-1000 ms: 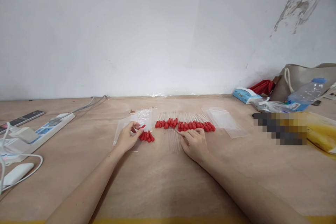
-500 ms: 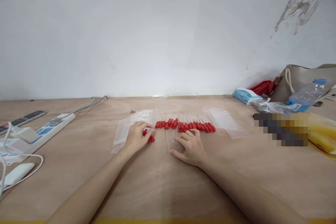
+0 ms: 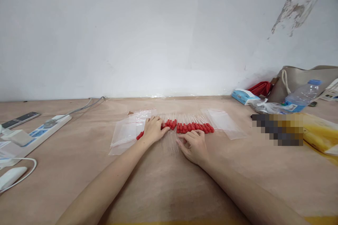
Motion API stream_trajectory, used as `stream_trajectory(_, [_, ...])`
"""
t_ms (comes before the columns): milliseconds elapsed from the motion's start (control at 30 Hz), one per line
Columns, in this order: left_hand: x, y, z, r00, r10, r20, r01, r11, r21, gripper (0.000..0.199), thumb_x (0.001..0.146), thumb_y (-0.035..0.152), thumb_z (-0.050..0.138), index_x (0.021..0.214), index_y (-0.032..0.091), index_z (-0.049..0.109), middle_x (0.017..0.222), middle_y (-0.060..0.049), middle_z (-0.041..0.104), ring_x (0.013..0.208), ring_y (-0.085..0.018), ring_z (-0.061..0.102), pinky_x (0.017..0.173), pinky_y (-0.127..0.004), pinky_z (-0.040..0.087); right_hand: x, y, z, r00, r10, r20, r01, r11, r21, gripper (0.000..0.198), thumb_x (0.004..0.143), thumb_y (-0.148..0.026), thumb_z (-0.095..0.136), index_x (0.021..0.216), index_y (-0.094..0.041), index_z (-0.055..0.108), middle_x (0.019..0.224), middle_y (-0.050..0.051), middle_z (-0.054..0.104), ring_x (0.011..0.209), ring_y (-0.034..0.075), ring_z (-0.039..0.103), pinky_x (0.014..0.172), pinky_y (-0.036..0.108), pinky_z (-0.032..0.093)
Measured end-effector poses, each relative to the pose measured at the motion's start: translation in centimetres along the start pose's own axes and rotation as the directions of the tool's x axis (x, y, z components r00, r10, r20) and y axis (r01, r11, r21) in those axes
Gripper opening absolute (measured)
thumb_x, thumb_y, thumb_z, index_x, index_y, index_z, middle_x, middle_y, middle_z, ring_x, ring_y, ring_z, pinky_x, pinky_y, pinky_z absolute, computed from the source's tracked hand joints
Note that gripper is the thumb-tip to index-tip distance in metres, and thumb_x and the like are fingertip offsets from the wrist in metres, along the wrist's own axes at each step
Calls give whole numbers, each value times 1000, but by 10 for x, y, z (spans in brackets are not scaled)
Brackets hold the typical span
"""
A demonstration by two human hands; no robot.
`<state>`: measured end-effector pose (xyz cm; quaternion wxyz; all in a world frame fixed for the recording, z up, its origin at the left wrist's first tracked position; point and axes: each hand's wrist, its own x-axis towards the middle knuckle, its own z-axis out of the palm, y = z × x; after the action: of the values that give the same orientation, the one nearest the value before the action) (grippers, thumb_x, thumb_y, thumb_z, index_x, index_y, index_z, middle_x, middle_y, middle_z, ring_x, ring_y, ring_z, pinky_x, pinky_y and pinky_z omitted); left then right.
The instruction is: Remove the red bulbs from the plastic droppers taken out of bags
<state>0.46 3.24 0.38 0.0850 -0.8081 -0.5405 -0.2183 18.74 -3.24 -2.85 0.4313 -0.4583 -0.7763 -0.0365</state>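
A row of thin clear sticks with red bulb-like ends (image 3: 194,127), looking like droppers, lies across the middle of the table. My left hand (image 3: 153,129) rests over the row's left end, fingers laid forward and thumb apart, touching the red ends. More red ends (image 3: 140,135) peek out left of that wrist. Close below the row, my right hand (image 3: 194,145) lies with curved, spread fingers, its thumb and index at the edge of a flat bundle of loose clear thin sticks (image 3: 169,144). Whether either palm covers anything is hidden.
Clear zip bags (image 3: 123,132) lie left of the row, and another zip bag (image 3: 225,123) right. A power strip (image 3: 50,132) with plugs and cables is at far left. At right are a tissue pack (image 3: 244,96), a plastic bottle (image 3: 303,95) and a yellow package (image 3: 319,132).
My left hand has moved right and slightly away from me, from the separate red ends onto the row's left end. The right hand stays near the loose sticks. The view has shifted slightly.
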Motion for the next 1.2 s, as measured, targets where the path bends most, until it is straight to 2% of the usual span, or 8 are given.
stream_trajectory(200, [-11,-13,-12,977,-177,-116,163,979,-126,24,81,39,49,69,20,57,79,-1,60,84,-21,51,75,-36,30,1,0,-1,999,35,-16,-35,999,-4,15,81,-29,50,80,-21,63,63,-2,58,66,11,51,83,34,26])
stream_trajectory(300, [-26,-26,-20,958,-223,-183,185,961,-205,17,81,36,50,78,21,57,84,-1,61,85,-21,51,77,-36,29,1,0,-1,999,36,-34,-37,999,-16,16,81,-28,49,87,-21,62,74,0,61,73,13,54,83,34,27])
stream_trajectory(467, [-62,-31,-24,987,-33,-158,-8,969,-249,13,82,32,49,86,21,56,83,-1,62,84,-19,51,78,-35,29,0,1,-1,983,7,-183,-24,996,-91,51,75,-41,55,121,-18,46,112,11,53,104,23,47,89,38,29])
stream_trajectory(533, [-73,-26,-23,990,52,-134,-84,965,-249,12,83,31,49,85,21,56,81,-1,62,83,-18,52,78,-35,28,0,0,-3,986,-66,-150,47,991,-124,58,74,-46,56,124,-20,43,118,11,50,107,24,45,94,41,26])
stream_trajectory(733, [-83,-4,-21,974,190,-120,-217,938,-270,12,84,29,49,78,21,57,86,0,65,86,-17,52,83,-35,28,-1,-3,-5,968,-248,50,251,964,-89,37,79,-44,53,111,-27,55,95,2,65,101,20,50,100,47,11])
stream_trajectory(933, [-82,0,-21,976,201,-79,-215,939,-268,16,85,32,47,80,22,58,89,-1,65,87,-17,52,85,-37,27,-1,-5,-3,955,-274,115,282,958,-54,18,84,-33,50,92,-26,64,68,-2,64,79,14,53,98,46,13])
stream_trajectory(1100, [-81,5,-22,972,228,-59,-235,945,-229,27,82,40,50,103,25,57,107,-3,61,102,-21,47,94,-41,21,-1,-6,-3,943,-310,119,317,947,-49,18,84,-30,48,87,-26,65,64,-2,61,73,12,50,97,44,15])
stream_trajectory(1200, [-80,7,-21,960,276,-52,-281,936,-214,20,85,36,47,97,27,60,106,0,62,102,-19,47,97,-41,18,-1,-7,-3,938,-329,110,335,942,-37,17,84,-29,47,87,-26,64,65,-2,61,74,13,50,96,43,18])
